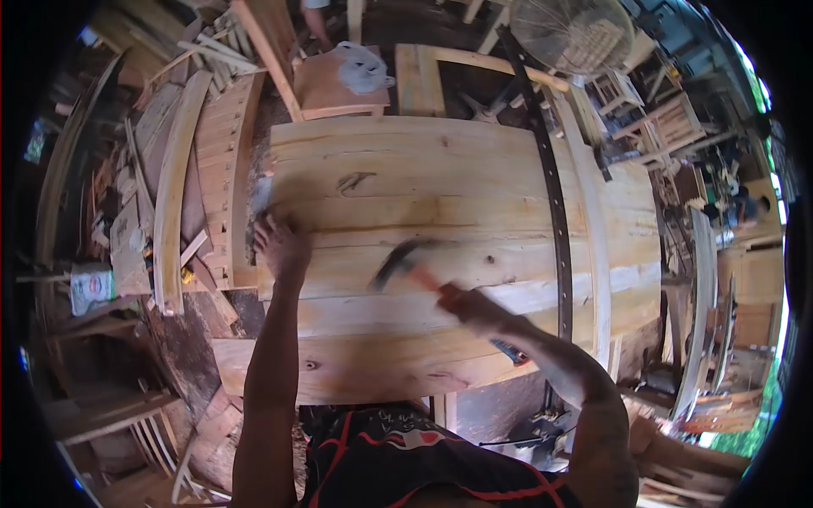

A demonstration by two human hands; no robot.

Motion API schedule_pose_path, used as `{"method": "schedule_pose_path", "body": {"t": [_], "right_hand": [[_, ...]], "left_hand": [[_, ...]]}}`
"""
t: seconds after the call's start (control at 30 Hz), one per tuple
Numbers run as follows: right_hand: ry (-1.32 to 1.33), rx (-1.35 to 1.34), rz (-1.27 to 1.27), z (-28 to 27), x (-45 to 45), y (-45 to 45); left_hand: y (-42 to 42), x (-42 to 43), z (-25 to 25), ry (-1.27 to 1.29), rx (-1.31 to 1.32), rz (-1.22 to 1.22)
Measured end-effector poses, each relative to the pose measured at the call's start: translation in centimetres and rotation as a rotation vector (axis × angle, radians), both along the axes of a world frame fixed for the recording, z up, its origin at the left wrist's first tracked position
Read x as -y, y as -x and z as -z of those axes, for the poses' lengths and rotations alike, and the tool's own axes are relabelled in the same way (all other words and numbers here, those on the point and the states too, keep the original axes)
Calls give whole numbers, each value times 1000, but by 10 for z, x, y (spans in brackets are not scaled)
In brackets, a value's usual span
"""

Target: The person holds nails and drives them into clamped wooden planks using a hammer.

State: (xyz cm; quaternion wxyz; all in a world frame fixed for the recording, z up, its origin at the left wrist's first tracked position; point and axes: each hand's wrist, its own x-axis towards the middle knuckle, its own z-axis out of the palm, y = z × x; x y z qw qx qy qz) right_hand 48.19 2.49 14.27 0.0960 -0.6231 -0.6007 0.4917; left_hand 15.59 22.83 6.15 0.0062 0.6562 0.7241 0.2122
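A wide panel of pale wooden boards [381, 182] lies in front of me, with knots and dark seams running along it. My left hand [284, 247] rests at the panel's left edge, its fingers spread over the edge; the fingertips are partly in shadow. Wrapped round the handle of a claw hammer [423, 276], my right hand [472, 306] is over the middle of the panel. The hammer's dark head is blurred by motion, and I cannot tell whether it touches the wood. Its handle end sticks out below my wrist.
A dark metal bar with holes [556, 220] crosses the panel's right part, beside a pale wooden strip [593, 229]. Slatted wood [229, 178] stands on the left. A plastic bag [362, 69] sits on a stool behind. A fan [572, 34] is at the back.
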Motion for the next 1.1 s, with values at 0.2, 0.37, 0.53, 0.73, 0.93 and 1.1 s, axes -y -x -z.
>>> {"method": "schedule_pose_path", "body": {"t": [0.2,0.37,0.53,0.73,0.93,1.1], "right_hand": [[235,-143,4,-46,22,46],[93,-211,881,-31,-1,-60],[-187,-68,981,-8,-13,-91],[-31,-184,-204,-3,18,68],[389,-260,391,-49,24,73],[36,-697,1100,-2,25,-35]], "left_hand": [[18,-5,-17,35,135,94],[9,-6,-14,34,99,79],[9,-6,-11,50,13,30],[10,-6,-10,62,41,55],[13,-7,-14,47,101,45],[12,-7,-17,28,164,46]]}}
